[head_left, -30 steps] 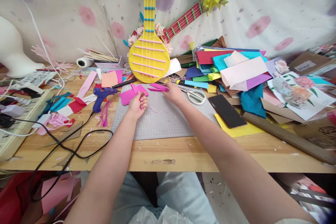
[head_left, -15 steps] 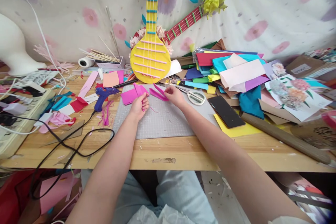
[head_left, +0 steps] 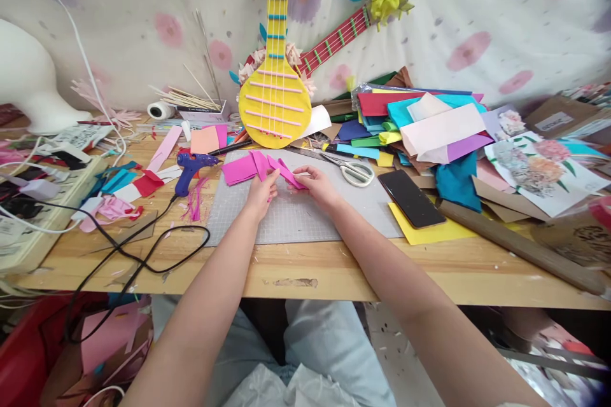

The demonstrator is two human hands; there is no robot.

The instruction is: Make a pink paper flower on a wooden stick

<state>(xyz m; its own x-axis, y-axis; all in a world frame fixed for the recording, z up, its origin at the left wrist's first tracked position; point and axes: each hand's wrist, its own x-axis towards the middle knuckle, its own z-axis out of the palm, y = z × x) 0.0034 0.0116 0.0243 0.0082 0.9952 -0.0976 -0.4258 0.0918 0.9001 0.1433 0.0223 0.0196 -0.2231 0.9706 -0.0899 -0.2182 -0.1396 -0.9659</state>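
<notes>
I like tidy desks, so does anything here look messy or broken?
Yes. Paper scraps litter the cutting mat by the right hand and left hand, which hold pink paper pieces. The table edge has a chipped patch, and the glue gun cord dangles off the front.

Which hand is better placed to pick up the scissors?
Probably the right hand: the scissors lie just beyond it on the grey mat, while the left hand is farther away, both pinching pink paper.
</notes>
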